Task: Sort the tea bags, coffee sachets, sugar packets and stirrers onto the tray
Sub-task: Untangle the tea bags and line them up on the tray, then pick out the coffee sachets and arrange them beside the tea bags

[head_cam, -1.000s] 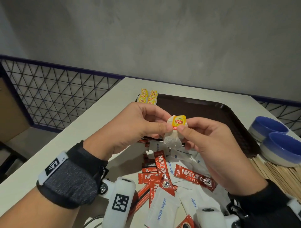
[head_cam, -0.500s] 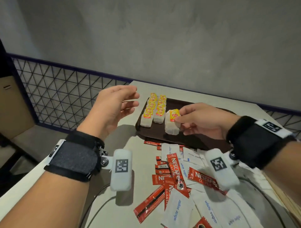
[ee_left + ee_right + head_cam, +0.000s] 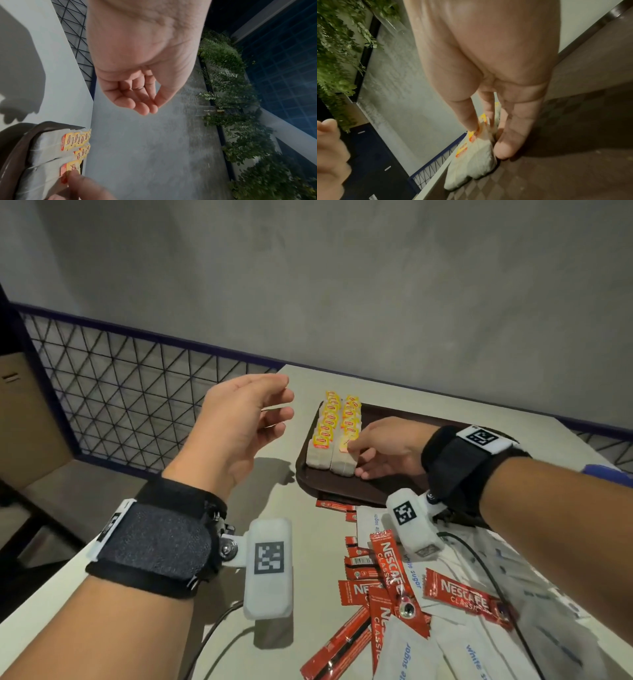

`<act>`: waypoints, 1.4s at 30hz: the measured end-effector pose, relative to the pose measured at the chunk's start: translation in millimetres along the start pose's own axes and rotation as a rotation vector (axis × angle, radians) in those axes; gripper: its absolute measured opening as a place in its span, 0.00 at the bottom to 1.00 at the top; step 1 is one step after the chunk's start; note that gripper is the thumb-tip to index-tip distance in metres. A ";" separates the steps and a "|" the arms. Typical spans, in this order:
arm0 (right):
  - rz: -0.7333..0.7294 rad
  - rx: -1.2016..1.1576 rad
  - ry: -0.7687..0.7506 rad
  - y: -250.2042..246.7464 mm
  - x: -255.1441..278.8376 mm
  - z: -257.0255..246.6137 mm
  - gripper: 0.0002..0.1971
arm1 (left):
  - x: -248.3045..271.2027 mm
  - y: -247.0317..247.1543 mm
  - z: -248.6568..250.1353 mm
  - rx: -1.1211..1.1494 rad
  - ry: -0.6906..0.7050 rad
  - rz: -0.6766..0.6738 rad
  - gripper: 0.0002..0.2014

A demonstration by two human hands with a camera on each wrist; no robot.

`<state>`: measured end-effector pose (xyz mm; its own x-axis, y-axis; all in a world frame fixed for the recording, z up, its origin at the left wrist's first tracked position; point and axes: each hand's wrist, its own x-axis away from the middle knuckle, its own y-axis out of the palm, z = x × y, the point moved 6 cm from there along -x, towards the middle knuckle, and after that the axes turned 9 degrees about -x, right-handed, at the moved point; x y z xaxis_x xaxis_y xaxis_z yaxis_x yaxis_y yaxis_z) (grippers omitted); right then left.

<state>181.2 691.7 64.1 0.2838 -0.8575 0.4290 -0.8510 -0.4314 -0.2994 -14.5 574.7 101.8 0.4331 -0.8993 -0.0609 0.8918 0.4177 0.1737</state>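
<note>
A dark brown tray (image 3: 346,495) holds two rows of white tea bags with yellow tags (image 3: 329,419). My right hand (image 3: 353,447) is over the tray and pinches the tag of a tea bag (image 3: 342,464) that stands at the near end of the right row. In the right wrist view the thumb and a finger (image 3: 467,119) squeeze that tag while the tea bag (image 3: 476,161) rests on the tray. My left hand (image 3: 274,410) hovers left of the tray, fingers loosely curled and holding nothing (image 3: 147,105). Red coffee sachets (image 3: 459,599) and white sugar packets (image 3: 404,655) lie heaped on the table nearer me.
A black mesh railing (image 3: 120,392) runs along the table's left side, beyond its edge. A sliver of a blue bowl (image 3: 608,474) shows at the far right. A thin black cable (image 3: 493,580) crosses the packets. A grey wall stands behind the table.
Both hands held the tea bag a second ago. The left hand let go and drew back to the left. The right hand carried the bag to the tray and set it down.
</note>
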 end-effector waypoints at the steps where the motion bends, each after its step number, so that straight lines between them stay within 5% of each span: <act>1: 0.002 0.007 -0.005 0.2 -0.8 -0.9 0.15 | -0.3 -0.3 -0.2 0.007 -0.002 -0.001 0.08; 8: -0.030 0.198 -0.113 11.2 12.3 -11.7 0.17 | -2.2 -1.0 -0.4 0.033 -0.011 0.004 0.05; 15: 0.024 0.233 -0.120 14.3 -0.9 -14.6 0.38 | 0.4 1.5 1.1 0.023 -0.009 0.004 0.06; 21: 0.039 0.287 -0.159 0.7 10.1 -21.2 0.24 | 1.3 3.9 0.1 -0.026 -0.007 -0.031 0.05; 27: -0.113 0.638 -0.302 -12.7 74.7 -26.5 0.11 | 13.2 30.2 -3.5 -0.668 0.058 -0.353 0.04; 32: -0.302 0.848 -0.186 -0.8 135.3 12.3 0.20 | 36.2 56.6 -14.1 -0.966 -0.027 -0.684 0.08; 34: -0.277 0.952 -0.192 5.6 144.6 26.9 0.26 | 39.5 66.3 -9.0 -0.993 -0.010 -0.689 0.09; 37: -0.158 1.042 -0.333 16.0 149.1 40.0 0.23 | 46.0 79.9 2.2 -1.115 0.075 -0.669 0.10; 42: -0.044 0.676 -0.404 5.6 153.8 47.3 0.11 | 79.2 75.4 10.2 -1.398 0.100 -0.708 0.11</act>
<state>241.0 544.1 88.1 0.5602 -0.8149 0.1485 -0.4188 -0.4333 -0.7980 85.6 533.7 120.2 -0.1536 -0.9687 0.1951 0.2951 -0.2334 -0.9265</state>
